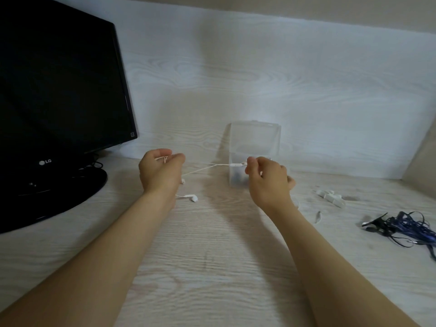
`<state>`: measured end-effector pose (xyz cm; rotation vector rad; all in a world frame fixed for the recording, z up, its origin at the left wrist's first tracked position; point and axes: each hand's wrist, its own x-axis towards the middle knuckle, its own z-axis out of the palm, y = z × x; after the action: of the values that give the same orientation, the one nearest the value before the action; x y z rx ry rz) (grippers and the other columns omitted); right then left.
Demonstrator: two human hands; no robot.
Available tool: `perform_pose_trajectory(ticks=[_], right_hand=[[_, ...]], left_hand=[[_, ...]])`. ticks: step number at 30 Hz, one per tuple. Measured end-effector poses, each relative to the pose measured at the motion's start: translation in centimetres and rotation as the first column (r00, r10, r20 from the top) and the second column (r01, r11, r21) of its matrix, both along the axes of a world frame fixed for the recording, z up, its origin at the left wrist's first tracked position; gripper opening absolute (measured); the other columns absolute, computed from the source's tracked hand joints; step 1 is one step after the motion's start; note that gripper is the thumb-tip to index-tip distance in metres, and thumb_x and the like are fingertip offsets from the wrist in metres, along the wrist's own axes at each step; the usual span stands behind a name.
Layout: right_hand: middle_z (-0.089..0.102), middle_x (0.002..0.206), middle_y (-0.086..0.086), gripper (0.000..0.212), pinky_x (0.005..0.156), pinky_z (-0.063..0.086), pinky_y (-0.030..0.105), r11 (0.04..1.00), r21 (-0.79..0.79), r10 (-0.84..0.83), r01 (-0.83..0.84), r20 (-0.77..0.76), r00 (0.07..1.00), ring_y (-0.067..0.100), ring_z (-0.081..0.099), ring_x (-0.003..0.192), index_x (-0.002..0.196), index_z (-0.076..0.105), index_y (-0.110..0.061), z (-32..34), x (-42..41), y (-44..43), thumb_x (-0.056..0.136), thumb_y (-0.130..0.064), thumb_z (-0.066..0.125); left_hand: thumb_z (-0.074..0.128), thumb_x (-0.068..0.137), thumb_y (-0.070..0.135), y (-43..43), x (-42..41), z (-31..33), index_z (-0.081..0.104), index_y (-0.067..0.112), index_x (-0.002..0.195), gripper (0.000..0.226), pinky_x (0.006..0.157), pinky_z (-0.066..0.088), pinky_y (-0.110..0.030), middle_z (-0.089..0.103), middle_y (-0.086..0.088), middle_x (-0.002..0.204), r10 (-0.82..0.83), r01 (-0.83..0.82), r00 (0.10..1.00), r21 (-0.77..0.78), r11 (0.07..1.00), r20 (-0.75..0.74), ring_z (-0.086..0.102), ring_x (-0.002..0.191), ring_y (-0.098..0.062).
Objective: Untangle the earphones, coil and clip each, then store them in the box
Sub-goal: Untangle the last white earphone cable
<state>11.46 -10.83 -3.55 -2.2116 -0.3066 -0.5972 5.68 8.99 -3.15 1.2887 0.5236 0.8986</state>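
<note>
White earphones [200,169]: one set with a thin cord, held above the desk [212,256] and stretched almost straight from left to right between two hands.

Fingers [176,158] of the left hand [160,172]: curled, thumb closed against forefinger, pinching a small loop of the white cord.

Fingers [251,162] of the right hand [269,179]: curled, thumb and forefinger pinching the cord at the right end of its inline remote [236,165]. The other fingers are folded under the palm.

Earbuds: two, white, on short leads that drop from the left hand. One earbud [182,181] sits just beside the left wrist, and I cannot tell whether it hangs or rests. The other earbud [193,197] lies on the desk, nearer and slightly right.

Box [254,142]: clear plastic, standing on the desk just beyond the right hand, lid raised upright. There is something dark at its bottom, too blurred to identify.

Clips [330,197]: a small white cluster on the desk, right of the right hand.

Blue and black earphones [405,228]: a tangled heap at the right edge of the desk, near side, well apart from the box.

Monitor [59,90]: black, screen dark, on a round base at far left.

Desk: pale wood grain, with a matching back panel [259,79] rising behind it.
</note>
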Motion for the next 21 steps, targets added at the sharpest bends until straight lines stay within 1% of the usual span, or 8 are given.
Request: perform_pose_trajectory(ticks=[2,4,6,9,12,15,18,21], right_hand=[[0.059,0.064,-0.009,0.052,0.085,0.034,0.037,0.994,0.107,0.015,-0.022,0.066,0.998,0.016,0.056,0.075,0.063,0.05,-0.021,0.4,-0.4,0.3,0.111,-0.037,0.036],[0.037,0.046,-0.012,0.057,0.061,0.033,0.03,0.958,0.271,0.064,-0.094,0.117,0.991,0.009,0.037,0.05,0.058,0.033,-0.018,0.9,-0.9,0.2,0.112,-0.035,0.04],[0.031,0.045,-0.011,0.06,0.053,0.031,0.031,0.917,0.364,0.118,-0.165,0.148,0.982,0.009,0.033,0.047,0.058,0.04,-0.01,1.2,-1.3,-0.1,0.111,-0.038,0.045],[0.045,0.052,0.003,0.055,0.057,0.052,0.041,0.867,0.425,0.234,-0.261,0.116,0.965,0.019,0.055,0.047,0.072,0.065,-0.009,1.2,-1.4,-0.1,0.11,-0.045,0.047],[0.04,0.054,0.004,0.049,0.057,0.045,0.044,0.856,0.383,0.333,-0.347,0.105,0.937,0.024,0.047,0.05,0.072,0.067,-0.024,1.1,-1.3,0.4,0.109,-0.05,0.047],[0.035,0.048,-0.012,0.049,0.058,0.035,0.032,0.871,0.298,0.376,-0.389,0.102,0.921,0.011,0.037,0.048,0.072,0.065,-0.021,1.1,-1.6,0.6,0.111,-0.046,0.046],[0.035,0.04,-0.016,0.052,0.052,0.029,0.019,0.902,0.241,0.342,-0.358,0.11,0.933,0.006,0.037,0.043,0.069,0.062,-0.015,1.3,-2.0,0.6,0.112,-0.041,0.046],[0.04,0.039,-0.017,0.055,0.05,0.03,0.017,0.92,0.23,0.295,-0.316,0.121,0.948,0.004,0.042,0.043,0.068,0.064,-0.011,1.4,-2.1,0.5,0.111,-0.041,0.047]], left_hand=[[0.073,0.086,0.008,-0.3,-0.2,-0.1,0.07,0.017,0.106,0.023,0.047,0.043,-0.008,0.07,0.003,0.097,0.061,-0.054,0.997,0.135,0.989,-0.046,0.065,0.064,0.001],[0.067,0.086,0.005,-0.3,-0.3,-0.4,0.072,0.021,0.103,0.024,0.063,0.052,-0.017,0.069,0.004,0.101,0.085,-0.059,0.991,0.231,0.971,-0.105,0.069,0.085,-0.008],[0.06,0.089,0.004,-0.1,-0.3,-0.6,0.075,0.025,0.098,0.027,0.077,0.053,-0.025,0.066,-0.001,0.115,0.113,-0.05,0.978,0.332,0.942,-0.173,0.065,0.101,-0.017],[0.056,0.097,0.015,0.0,-0.4,-0.4,0.076,0.025,0.104,0.024,0.084,0.044,-0.03,0.049,-0.008,0.138,0.117,0.028,0.937,0.407,0.913,-0.329,0.055,0.101,-0.022],[0.051,0.097,0.035,-0.4,-0.8,0.0,0.069,0.028,0.104,0.02,0.097,0.046,-0.044,0.04,-0.012,0.135,0.147,0.139,0.81,0.429,0.892,-0.568,0.049,0.113,-0.037],[0.05,0.093,0.05,-0.6,-0.9,0.2,0.062,0.027,0.105,0.029,0.107,0.04,-0.051,0.036,-0.014,0.134,0.203,0.176,0.743,0.479,0.86,-0.638,0.044,0.108,-0.037],[0.043,0.096,0.05,-0.5,-0.9,0.1,0.054,0.023,0.11,0.033,0.102,0.038,-0.052,0.058,-0.009,0.116,0.296,0.194,0.732,0.604,0.773,-0.613,0.054,0.099,-0.033],[0.034,0.1,0.047,-0.9,-1.0,0.1,0.061,0.018,0.086,0.042,0.097,0.041,-0.049,0.068,-0.002,0.075,0.444,0.178,0.759,0.807,0.563,-0.476,0.063,0.082,-0.029]])
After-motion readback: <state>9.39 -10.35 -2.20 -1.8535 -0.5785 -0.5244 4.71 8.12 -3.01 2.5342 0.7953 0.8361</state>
